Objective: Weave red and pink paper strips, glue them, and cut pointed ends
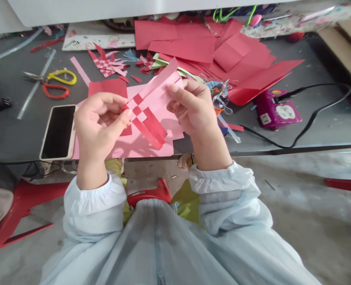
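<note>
Between my hands is a small red and pink checkered paper weave (139, 107), tilted, with loose red strips hanging toward the lower right and a pink strip (159, 80) rising to the upper right. My left hand (102, 118) pinches the weave's left corner between thumb and fingers. At the upper right, my right hand (190, 103) is closed, thumb against fingers, at the pink strip's end; its fingertips partly hide what they grip. Pink paper sheets (160, 148) and a red square (107, 87) lie on the table underneath.
Scissors (55, 83) lie open at the left, near a phone (58, 132). Red paper sheets (187, 49) pile at the back, beside another woven piece (107, 63). A purple box (277, 109) with a black cable sits at the right. The table's front edge is near my wrists.
</note>
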`<state>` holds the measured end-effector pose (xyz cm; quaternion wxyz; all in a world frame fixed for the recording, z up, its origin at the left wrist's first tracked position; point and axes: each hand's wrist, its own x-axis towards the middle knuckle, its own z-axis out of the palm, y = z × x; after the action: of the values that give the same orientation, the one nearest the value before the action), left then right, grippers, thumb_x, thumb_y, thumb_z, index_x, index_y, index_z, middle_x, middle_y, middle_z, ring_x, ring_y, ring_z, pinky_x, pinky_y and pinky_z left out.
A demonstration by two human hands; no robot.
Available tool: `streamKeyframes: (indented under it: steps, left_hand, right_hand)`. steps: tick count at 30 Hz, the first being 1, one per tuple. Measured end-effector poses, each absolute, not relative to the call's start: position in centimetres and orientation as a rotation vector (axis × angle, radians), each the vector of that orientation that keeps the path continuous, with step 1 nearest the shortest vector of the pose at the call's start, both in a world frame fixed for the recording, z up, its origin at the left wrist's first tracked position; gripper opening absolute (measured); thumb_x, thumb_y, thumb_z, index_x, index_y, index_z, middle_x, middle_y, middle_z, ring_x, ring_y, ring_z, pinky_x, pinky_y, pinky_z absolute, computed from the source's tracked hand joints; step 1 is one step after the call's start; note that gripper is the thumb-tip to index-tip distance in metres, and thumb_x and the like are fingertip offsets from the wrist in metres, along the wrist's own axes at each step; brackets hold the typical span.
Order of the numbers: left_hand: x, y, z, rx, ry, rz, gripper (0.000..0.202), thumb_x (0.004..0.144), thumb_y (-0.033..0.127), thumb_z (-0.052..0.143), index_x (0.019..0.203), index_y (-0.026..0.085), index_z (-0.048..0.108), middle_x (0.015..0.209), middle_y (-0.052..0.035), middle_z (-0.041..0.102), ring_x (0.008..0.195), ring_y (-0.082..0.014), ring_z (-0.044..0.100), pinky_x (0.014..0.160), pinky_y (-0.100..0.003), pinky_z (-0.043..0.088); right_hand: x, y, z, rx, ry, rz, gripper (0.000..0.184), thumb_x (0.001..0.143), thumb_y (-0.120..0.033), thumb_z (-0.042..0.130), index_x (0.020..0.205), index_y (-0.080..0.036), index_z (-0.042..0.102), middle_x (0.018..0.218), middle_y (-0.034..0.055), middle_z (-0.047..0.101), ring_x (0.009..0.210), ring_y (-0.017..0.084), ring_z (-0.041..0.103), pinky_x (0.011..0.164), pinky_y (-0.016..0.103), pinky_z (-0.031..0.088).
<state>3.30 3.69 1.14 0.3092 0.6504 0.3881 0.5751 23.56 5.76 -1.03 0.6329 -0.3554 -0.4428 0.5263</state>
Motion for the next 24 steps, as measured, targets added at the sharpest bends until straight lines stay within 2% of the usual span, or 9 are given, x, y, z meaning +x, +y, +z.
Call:
streamKeyframes:
  steps: [4, 10, 16, 19, 22, 24]
  left_hand:
    - [3.2, 4.0, 1.0, 1.692, 1.008, 1.542, 0.016, 0.073, 0.028, 0.086, 0.085, 0.027, 0.075, 0.07, 0.0039, 0.072, 0.057, -0.0108, 0.067, 0.051, -0.021, 0.059]
    - [3.2, 4.0, 1.3, 1.594, 1.012, 1.542, 0.021, 0.07, 0.034, 0.089, 0.083, 0.025, 0.075, 0.069, 0.0033, 0.072, 0.058, -0.0099, 0.067, 0.053, -0.02, 0.059]
    - [3.1, 4.0, 1.5, 1.548, 1.031, 1.536, 0.03, 0.068, 0.043, 0.09, 0.084, 0.024, 0.072, 0.072, 0.0032, 0.07, 0.062, -0.0098, 0.067, 0.056, -0.02, 0.057]
    - [3.1, 4.1, 1.2, 1.584, 1.034, 1.47, 0.027, 0.071, 0.039, 0.088, 0.088, 0.024, 0.074, 0.074, 0.0016, 0.071, 0.066, -0.0109, 0.068, 0.057, -0.02, 0.057]
    - [3.3, 4.2, 1.1, 1.605, 1.053, 1.424, 0.026, 0.071, 0.036, 0.088, 0.09, 0.024, 0.074, 0.076, 0.0013, 0.07, 0.07, -0.0116, 0.069, 0.059, -0.02, 0.057]
    - [3.5, 4.2, 1.2, 1.57, 1.054, 1.432, 0.027, 0.071, 0.037, 0.087, 0.09, 0.024, 0.074, 0.074, 0.002, 0.069, 0.067, -0.0108, 0.068, 0.058, -0.019, 0.057]
  right_hand:
    - [25.0, 6.3, -1.0, -0.768, -0.93, 1.176, 0.035, 0.066, -0.046, 0.087, 0.063, -0.024, 0.06, 0.057, -0.0057, 0.043, 0.051, 0.007, 0.034, 0.048, 0.025, 0.03]
    - [26.3, 6.5, -0.9, -0.892, -0.857, 1.169, 0.043, 0.079, -0.056, 0.076, 0.064, -0.022, 0.054, 0.062, -0.0049, 0.045, 0.051, 0.005, 0.036, 0.047, 0.024, 0.029]
    - [24.4, 5.0, -1.0, -0.977, -1.154, 1.465, 0.056, 0.064, -0.07, 0.08, 0.074, -0.016, 0.069, 0.065, -0.0009, 0.061, 0.048, 0.004, 0.042, 0.043, 0.022, 0.031]
    - [23.4, 4.7, -1.2, -0.938, -1.166, 1.46, 0.058, 0.062, -0.072, 0.08, 0.067, -0.015, 0.068, 0.057, -0.0015, 0.059, 0.045, 0.004, 0.043, 0.042, 0.022, 0.031]
    - [23.1, 4.7, -1.1, -0.964, -1.116, 1.366, 0.055, 0.06, -0.066, 0.084, 0.055, -0.016, 0.061, 0.047, -0.0047, 0.05, 0.042, 0.003, 0.041, 0.042, 0.021, 0.027]
    - [23.2, 4.7, -0.9, -0.98, -1.112, 1.334, 0.053, 0.059, -0.062, 0.086, 0.052, -0.016, 0.061, 0.045, -0.0049, 0.05, 0.042, 0.003, 0.041, 0.043, 0.021, 0.028]
